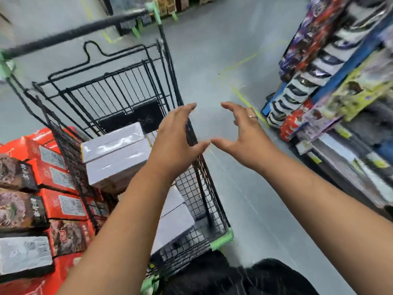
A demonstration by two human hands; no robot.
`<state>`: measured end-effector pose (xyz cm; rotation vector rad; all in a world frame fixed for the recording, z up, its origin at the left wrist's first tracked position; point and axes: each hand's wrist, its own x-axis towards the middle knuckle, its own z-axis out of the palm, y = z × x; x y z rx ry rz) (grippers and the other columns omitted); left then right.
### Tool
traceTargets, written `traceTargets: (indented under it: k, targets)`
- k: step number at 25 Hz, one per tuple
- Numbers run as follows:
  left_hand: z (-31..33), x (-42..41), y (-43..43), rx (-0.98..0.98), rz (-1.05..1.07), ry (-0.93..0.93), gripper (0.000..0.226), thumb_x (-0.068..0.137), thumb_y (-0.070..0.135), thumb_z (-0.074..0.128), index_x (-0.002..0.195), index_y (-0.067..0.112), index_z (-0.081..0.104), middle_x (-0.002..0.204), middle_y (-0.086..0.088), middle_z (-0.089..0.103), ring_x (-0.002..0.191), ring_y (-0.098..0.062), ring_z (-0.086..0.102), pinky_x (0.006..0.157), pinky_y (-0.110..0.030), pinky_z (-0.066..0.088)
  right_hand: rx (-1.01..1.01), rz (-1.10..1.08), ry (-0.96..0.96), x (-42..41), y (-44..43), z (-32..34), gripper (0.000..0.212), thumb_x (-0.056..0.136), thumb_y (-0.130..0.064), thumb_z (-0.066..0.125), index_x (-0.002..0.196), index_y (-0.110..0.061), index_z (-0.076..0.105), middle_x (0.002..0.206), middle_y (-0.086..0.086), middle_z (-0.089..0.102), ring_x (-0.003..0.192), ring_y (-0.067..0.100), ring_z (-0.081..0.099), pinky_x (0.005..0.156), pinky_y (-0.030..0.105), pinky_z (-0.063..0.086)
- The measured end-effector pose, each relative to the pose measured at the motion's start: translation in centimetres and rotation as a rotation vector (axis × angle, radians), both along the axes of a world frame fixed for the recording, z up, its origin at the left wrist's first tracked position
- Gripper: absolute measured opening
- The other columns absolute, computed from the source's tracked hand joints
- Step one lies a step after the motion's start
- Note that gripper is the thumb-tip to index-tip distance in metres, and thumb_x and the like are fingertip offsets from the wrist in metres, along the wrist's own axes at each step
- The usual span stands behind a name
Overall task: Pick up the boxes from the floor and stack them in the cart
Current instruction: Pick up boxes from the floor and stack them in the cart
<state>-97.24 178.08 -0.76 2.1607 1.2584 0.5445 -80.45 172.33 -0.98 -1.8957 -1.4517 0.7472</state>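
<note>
A black wire cart (204,209) with green corner guards stands before me on the grey floor. Inside it lie grey shrink-wrapped boxes: one stack (114,154) on the left side, another box (174,218) lower, toward the near right corner. My left hand (174,141) hovers over the cart's right rim with spread fingers and holds nothing. My right hand (246,137) hangs beside it over the bare floor, fingers spread and slightly bent, also empty; a ring sits on one finger. The two thumbs nearly touch.
Stacked red and dark printed boxes (53,188) stand close against the cart's left side. Shelves of packaged goods (331,86) line the right. The cart's black handle bar (74,33) runs across the far end. Grey floor (234,188) with yellow lines lies between cart and shelves.
</note>
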Motion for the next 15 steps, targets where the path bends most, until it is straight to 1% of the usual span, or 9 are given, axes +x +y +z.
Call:
traceTargets:
  k: [3,6,8,10,12,13,15]
  targets:
    - [2.4,3.8,-2.8,0.044,-0.154,-0.015,0.089,0.074,0.031,0.081,0.147,0.024,0.032,0.146,0.002,0.038,0.138,-0.011,0.030,0.117,-0.031,0.023,0.037,-0.089,-0.010,3.8,-4.3,2.1,0.077,0.080,-0.030,0.076,0.144,-0.032,0.033,0.137,0.000,0.032,0.123,0.010,0.042,0.093,0.016,0.030]
    - [4.0,8.0,-7.2,0.066,-0.280,-0.023,0.091,0.075,0.034,0.080,0.149,0.027,0.027,0.147,0.006,0.035,0.138,-0.008,0.028,0.116,-0.030,0.023,0.104,-0.188,-0.035,8.0,-10.2,3.5,0.078,0.079,-0.030,0.078,0.144,-0.030,0.035,0.140,0.001,0.036,0.125,0.013,0.044,0.103,0.025,0.035]
    - [4.8,10.7,-10.8,0.060,-0.340,-0.045,0.089,0.078,0.038,0.077,0.150,0.029,0.025,0.148,0.008,0.034,0.139,-0.006,0.026,0.115,-0.028,0.023,0.123,-0.243,-0.046,10.5,-14.7,4.4,0.079,0.078,-0.032,0.079,0.144,-0.030,0.035,0.141,0.000,0.037,0.126,0.014,0.044,0.106,0.029,0.037]
    - [5.4,13.5,-14.4,0.066,-0.396,-0.058,0.087,0.079,0.040,0.074,0.150,0.030,0.024,0.149,0.007,0.034,0.139,-0.007,0.026,0.112,-0.022,0.022,0.125,-0.296,-0.044,12.7,-19.5,5.3,0.079,0.078,-0.034,0.079,0.144,-0.031,0.035,0.140,-0.002,0.036,0.125,0.014,0.045,0.104,0.025,0.036]
    - [6.1,16.5,-18.4,0.076,-0.455,-0.075,0.086,0.080,0.041,0.073,0.150,0.030,0.024,0.149,0.007,0.034,0.138,-0.006,0.027,0.109,-0.016,0.020,0.130,-0.343,-0.043,14.9,-24.7,6.3,0.079,0.078,-0.035,0.078,0.144,-0.033,0.034,0.140,-0.004,0.034,0.124,0.010,0.045,0.097,0.012,0.033]
    - [6.5,18.1,-20.4,0.085,-0.492,-0.084,0.086,0.080,0.039,0.073,0.150,0.030,0.024,0.148,0.008,0.034,0.137,-0.004,0.028,0.107,-0.012,0.018,0.132,-0.374,-0.046,15.9,-27.2,6.7,0.078,0.078,-0.036,0.078,0.143,-0.035,0.034,0.140,-0.005,0.034,0.123,0.009,0.044,0.094,0.009,0.031]
    - [7.3,21.0,-24.4,0.115,-0.571,-0.096,0.084,0.081,0.036,0.073,0.149,0.029,0.024,0.144,0.012,0.034,0.136,-0.002,0.027,0.103,-0.002,0.014,0.156,-0.450,-0.041,17.9,-32.0,7.3,0.077,0.078,-0.036,0.078,0.143,-0.035,0.035,0.139,-0.005,0.036,0.123,0.008,0.046,0.094,0.014,0.033]
